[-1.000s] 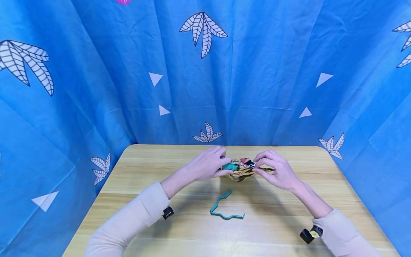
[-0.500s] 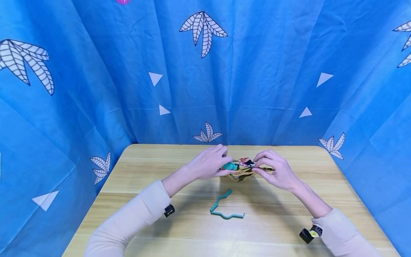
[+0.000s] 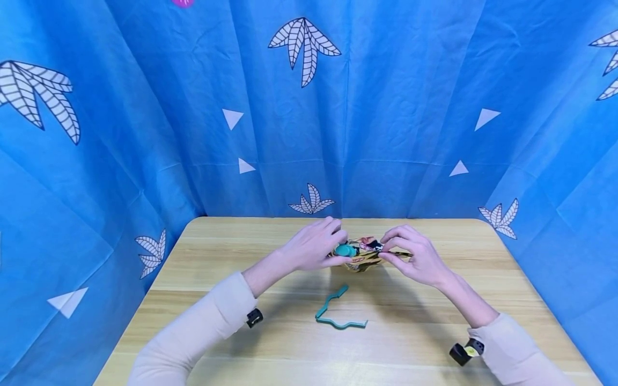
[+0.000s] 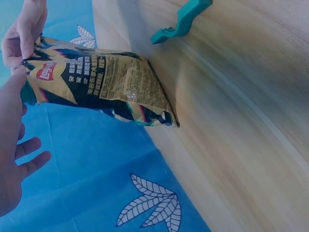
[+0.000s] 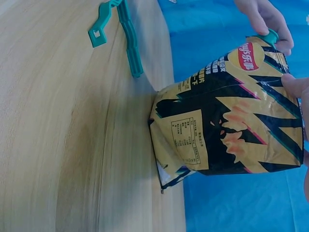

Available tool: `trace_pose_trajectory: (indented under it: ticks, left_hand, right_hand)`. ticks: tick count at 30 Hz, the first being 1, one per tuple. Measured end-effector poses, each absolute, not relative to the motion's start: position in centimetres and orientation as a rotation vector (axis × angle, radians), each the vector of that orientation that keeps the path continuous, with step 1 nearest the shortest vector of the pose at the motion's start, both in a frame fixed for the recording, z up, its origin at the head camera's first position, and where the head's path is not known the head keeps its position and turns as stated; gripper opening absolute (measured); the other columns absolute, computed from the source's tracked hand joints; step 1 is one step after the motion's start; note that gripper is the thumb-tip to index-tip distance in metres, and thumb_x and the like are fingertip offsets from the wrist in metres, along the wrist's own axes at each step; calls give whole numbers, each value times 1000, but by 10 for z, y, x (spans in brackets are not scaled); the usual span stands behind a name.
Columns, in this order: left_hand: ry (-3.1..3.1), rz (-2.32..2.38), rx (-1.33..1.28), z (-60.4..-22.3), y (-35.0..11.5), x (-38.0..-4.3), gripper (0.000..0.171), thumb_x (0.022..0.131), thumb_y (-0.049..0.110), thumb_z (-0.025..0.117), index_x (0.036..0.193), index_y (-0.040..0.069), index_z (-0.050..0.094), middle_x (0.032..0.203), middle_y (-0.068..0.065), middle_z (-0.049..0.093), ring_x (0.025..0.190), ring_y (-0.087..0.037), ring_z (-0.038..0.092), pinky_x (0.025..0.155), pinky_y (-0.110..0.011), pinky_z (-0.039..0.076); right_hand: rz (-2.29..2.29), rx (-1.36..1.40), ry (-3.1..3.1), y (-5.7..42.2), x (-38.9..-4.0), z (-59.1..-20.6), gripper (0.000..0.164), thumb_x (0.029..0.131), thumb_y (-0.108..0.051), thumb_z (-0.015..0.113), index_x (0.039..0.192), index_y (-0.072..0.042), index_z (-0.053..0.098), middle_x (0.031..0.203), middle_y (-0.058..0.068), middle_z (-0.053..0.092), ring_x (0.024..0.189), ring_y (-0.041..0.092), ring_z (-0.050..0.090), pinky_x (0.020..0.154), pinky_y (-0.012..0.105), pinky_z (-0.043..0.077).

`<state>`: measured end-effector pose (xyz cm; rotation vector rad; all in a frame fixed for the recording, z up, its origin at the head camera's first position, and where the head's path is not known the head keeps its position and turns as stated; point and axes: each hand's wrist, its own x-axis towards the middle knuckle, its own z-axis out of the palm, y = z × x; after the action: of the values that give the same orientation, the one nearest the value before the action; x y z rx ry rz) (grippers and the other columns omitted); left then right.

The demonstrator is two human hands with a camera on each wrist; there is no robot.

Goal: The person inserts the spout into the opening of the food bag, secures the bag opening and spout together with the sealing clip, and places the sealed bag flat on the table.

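Observation:
A gold and black chip bag stands upright on the table, its top edge upward between both hands. At the bag's left top corner, my left hand pinches a teal rounded clip piece between thumb and fingers. That teal piece also sits at the bag's top corner in the right wrist view. My right hand pinches the top edge toward the other end, thumb on the near side. The left wrist view has the bag's printed side panel facing the camera.
Nearer the person, a teal hinged bag clip lies spread in a V on the wooden table. A blue curtain with white leaf prints hangs behind the table and along both sides.
The left fingers shift slightly around the teal piece at the bag's corner. The right hand, the bag and the clip on the table stay in place.

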<state>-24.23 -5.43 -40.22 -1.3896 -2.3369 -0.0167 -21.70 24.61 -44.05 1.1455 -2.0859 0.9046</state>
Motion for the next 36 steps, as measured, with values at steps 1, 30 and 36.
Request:
trace_pose_trajectory:
  ticks: [1,30,36]
  left_hand:
    - [-2347,-24,-1386,-402,-55,-242,45,100,61,63,106,17,61,96,2,53,87,-15,46,73,-26,38]
    - [-2480,-145,-1339,-432,-97,-231,43,98,59,66,108,17,66,103,2,60,93,-13,54,77,-27,50]
    - [-2531,-152,-1336,-442,-102,-225,44,97,59,67,110,17,67,105,2,61,95,-14,56,81,-30,53]
  right_hand:
    - [903,1146,-2087,246,-217,-440,24,78,-1,86,89,-19,75,103,8,74,101,22,66,100,14,45]
    - [851,1157,-2050,246,-219,-440,9,92,-21,81,87,-18,74,101,8,74,99,24,67,97,18,47]
    - [850,1153,-2055,245,-219,-440,12,95,-25,80,88,-18,74,101,8,74,100,23,67,98,18,47]
